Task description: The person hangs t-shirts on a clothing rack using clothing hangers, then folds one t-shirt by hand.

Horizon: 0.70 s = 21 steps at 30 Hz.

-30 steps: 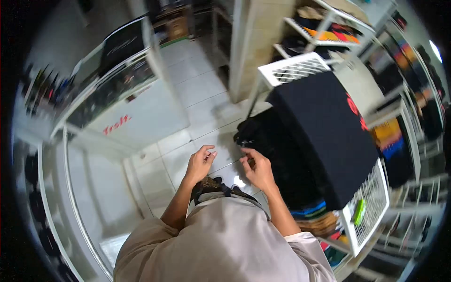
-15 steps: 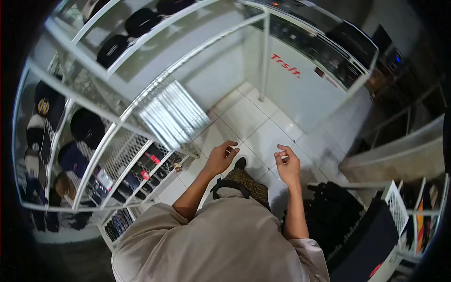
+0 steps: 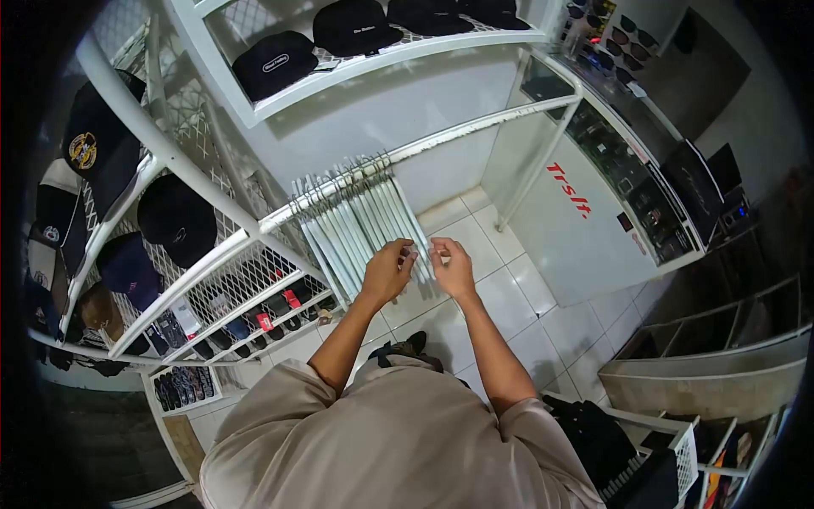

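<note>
In the head view my left hand [image 3: 389,273] is held out in front of the lower edge of a row of pale, flat pieces [image 3: 352,233] on wire hooks. Its fingers are loosely curved, thumb apart, with nothing between them. Close beside it on the right, my right hand [image 3: 453,270] has bent fingers apart from the thumb and is empty too. The fingertips of both hands point toward each other across a small gap. The hooks hang from a white metal rail [image 3: 441,134] beyond my hands.
Black caps [image 3: 356,30] line a white shelf at the back. More caps [image 3: 178,220] sit on mesh racks at left, above rows of sandals [image 3: 182,386]. A white glass-topped counter [image 3: 551,229] stands at right. Dark clothes [image 3: 593,433] hang lower right. White tiles [image 3: 500,297] cover the floor.
My view has turned and moved nearer the rail and its hanging row. My hands have come closer together, now in front of the pale pieces.
</note>
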Available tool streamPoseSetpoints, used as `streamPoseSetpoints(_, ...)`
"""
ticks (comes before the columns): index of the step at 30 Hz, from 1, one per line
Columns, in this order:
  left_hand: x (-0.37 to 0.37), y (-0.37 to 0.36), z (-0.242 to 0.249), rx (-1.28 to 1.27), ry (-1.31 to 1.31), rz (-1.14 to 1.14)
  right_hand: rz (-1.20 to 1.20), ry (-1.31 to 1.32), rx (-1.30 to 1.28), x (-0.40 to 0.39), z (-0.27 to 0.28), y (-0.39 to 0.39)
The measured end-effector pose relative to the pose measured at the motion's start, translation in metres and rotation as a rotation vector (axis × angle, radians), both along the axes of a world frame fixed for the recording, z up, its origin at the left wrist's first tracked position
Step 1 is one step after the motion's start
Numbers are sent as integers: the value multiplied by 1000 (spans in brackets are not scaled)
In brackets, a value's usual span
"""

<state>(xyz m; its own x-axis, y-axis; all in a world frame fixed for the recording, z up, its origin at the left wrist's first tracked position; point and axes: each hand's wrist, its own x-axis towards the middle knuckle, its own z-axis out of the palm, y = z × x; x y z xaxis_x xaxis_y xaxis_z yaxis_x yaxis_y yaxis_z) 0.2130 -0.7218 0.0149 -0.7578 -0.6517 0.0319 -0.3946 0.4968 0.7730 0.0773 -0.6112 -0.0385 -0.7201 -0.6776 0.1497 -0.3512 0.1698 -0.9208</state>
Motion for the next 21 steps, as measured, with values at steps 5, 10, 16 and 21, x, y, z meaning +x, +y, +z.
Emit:
streamPoseSetpoints(5, -12, -32, -11, -20, 64, -50, 18, 135, 200, -7, -28, -46)
streamPoseSetpoints(10, -14, -39, -7, -12, 146, -54, -135, 430, 274, 3, -5, -34)
streamPoseSetpoints(16, -25, -24, 14, -61, 239, -78, -285, 369, 343, 13, 31, 21)
streamPoseSetpoints(21, -64, 15, 56, -416, 303, -210, -509, 312, 267, 17, 85, 129)
